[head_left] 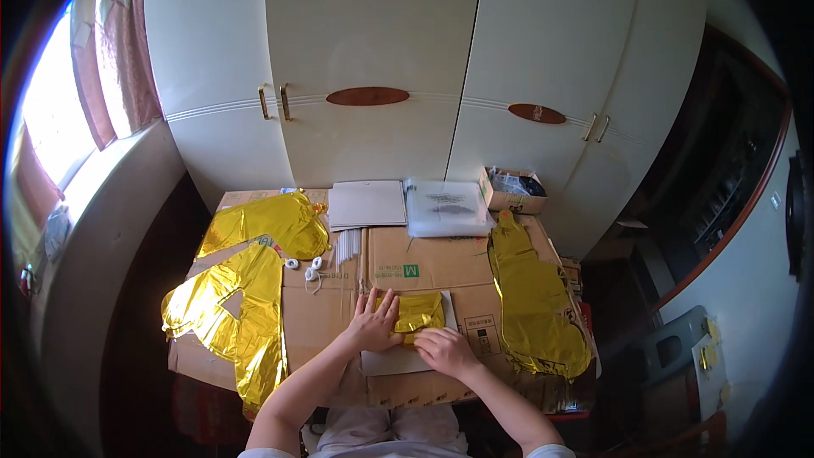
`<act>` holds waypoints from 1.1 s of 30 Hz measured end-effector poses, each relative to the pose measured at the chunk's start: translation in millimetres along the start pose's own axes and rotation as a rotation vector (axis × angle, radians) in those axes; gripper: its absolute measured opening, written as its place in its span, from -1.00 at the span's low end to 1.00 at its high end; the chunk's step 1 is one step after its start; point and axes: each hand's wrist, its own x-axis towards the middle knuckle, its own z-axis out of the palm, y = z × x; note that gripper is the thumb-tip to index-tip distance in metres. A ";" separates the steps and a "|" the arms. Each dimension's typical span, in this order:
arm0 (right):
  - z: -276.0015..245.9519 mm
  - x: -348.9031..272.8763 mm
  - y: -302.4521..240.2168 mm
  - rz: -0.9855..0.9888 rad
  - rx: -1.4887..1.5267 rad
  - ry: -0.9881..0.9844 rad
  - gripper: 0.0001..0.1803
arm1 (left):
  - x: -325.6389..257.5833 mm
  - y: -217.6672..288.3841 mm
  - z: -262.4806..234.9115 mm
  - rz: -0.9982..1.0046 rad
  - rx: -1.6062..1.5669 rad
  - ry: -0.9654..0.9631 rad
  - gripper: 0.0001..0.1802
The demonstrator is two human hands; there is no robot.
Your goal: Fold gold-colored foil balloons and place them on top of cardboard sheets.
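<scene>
A gold foil balloon (419,309), folded into a small flat packet, lies on a white card sheet (398,364) near the front of the table. My left hand (373,324) rests flat on the packet's left side, its fingers spread. At the packet's lower edge, my right hand (448,351) has its fingers bent and drawn together on the foil; their tips are partly hidden. Two unfolded gold foil balloons (263,288) are spread out at the left, one behind the other. Another flat gold foil balloon (536,305) lies along the right side.
Cardboard (322,322) covers the table. Toward the back are white card sheets (367,204), a stack of clear plastic bags (448,208) and a small open box (514,191). White straws (348,246) and small white ribbon rolls (312,268) lie left of centre. Cabinets (373,34) stand behind.
</scene>
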 end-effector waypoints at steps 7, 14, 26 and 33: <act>12.9 10.0 4.0 0.256 0.045 0.008 -0.90 | 3.5 -4.7 0.1 -0.020 -0.104 -0.048 -0.21; 25.0 28.1 12.6 0.486 0.052 -0.094 -0.84 | 9.0 -15.7 6.6 -0.036 -0.226 -0.109 -0.30; 45.8 32.4 36.7 0.639 -0.060 -0.055 -0.75 | 6.9 -6.1 3.6 0.016 -0.082 -0.071 -0.27; 36.9 34.5 29.6 0.621 0.029 0.154 -0.79 | 4.3 -7.3 6.3 0.029 -0.060 -0.018 -0.27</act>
